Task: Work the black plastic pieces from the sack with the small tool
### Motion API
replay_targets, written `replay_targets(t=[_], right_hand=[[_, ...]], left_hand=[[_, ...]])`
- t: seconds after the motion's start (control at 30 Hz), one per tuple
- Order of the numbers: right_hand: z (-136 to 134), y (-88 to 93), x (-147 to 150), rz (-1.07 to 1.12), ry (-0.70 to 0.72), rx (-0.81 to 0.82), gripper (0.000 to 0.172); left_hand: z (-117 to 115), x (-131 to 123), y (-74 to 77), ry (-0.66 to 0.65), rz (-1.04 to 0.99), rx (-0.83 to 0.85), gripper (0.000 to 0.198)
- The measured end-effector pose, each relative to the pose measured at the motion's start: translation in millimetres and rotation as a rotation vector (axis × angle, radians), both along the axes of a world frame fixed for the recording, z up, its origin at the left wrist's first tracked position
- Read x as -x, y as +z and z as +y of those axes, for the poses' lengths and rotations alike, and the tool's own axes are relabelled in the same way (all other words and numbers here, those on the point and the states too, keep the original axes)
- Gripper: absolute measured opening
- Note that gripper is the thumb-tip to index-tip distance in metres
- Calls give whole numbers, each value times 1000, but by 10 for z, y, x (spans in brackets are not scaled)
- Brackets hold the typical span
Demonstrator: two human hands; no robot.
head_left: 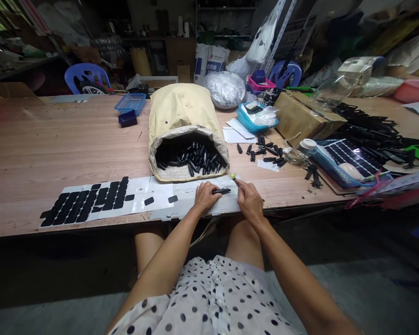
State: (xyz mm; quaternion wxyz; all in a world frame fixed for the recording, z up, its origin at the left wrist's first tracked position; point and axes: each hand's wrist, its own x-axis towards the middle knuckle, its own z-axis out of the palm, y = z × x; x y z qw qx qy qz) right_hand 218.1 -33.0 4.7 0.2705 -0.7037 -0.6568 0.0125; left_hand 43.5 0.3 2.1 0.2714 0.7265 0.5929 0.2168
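Note:
My left hand (206,197) is closed around a slim black plastic piece (222,191), which points right over the pale board (185,211) at the table's front edge. Just to the right, my right hand (250,201) is curled, its fingers toward that piece. At its fingertips shows a small yellow-green bit (233,176); whether it is part of a held tool I cannot tell. Behind both hands lies a cream sack (181,104), its mouth toward me, with many black plastic pieces (200,158) inside.
Left along the board lie rows of flat black pads (80,204). Loose black pieces (265,151) are scattered right of the sack, near a blue basin (253,124) and a cardboard box (302,116). A blue basket (131,103) stands behind left.

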Motion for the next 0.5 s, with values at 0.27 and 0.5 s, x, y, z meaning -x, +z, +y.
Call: replay_targets(t=[0.27, 0.5], right_hand=[[368, -131, -345, -147, -236, 89, 35], [331, -171, -267, -214, -247, 88, 36]], left_hand=[[40, 5, -1, -22, -3, -6, 18], [-496, 241, -62, -223, -187, -93, 22]])
